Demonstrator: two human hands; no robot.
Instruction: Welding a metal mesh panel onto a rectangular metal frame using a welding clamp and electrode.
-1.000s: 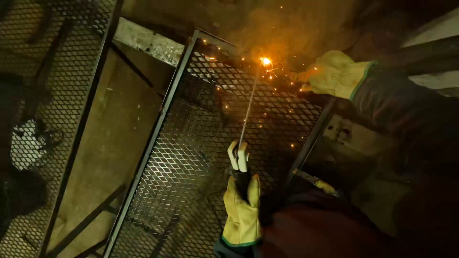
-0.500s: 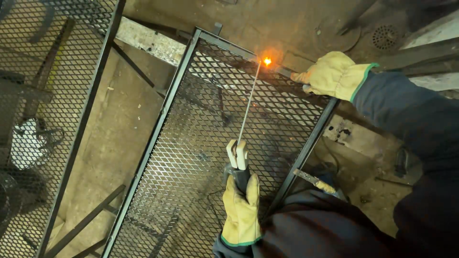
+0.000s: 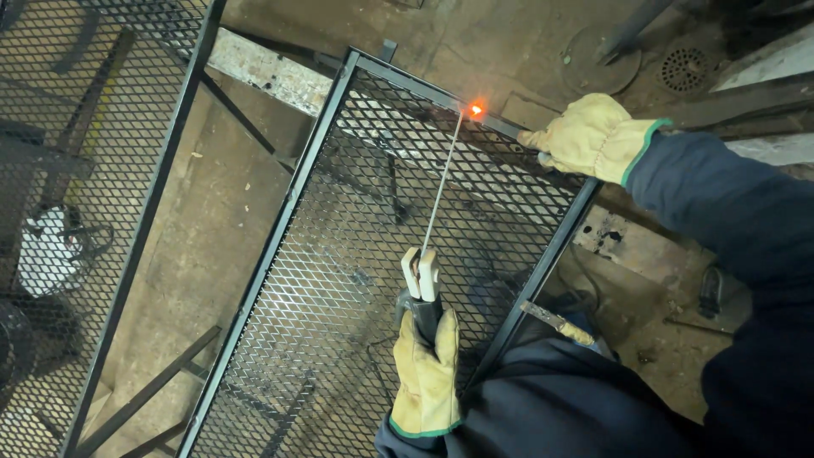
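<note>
Our sparks have died to one glowing rod tip [image 3: 476, 109]; left hand [image 3: 426, 373] grips one electrode holder [image 3: 420, 284], right hand [image 3: 589, 138] clasps one mesh frame [image 3: 322, 153].

- The left hand [image 3: 426, 377] and right hand [image 3: 589, 137] wore tan-yellow leather gloves with green cuff edging.
- The sleeves [image 3: 721, 220] were dark navy.
- The mesh panel [image 3: 356, 254] was black, with a diamond pattern.
- The welding rod [image 3: 441, 191] was pale grey; its tip glowed orange.
- The electrode holder [image 3: 420, 276] had whitish jaws.
</note>
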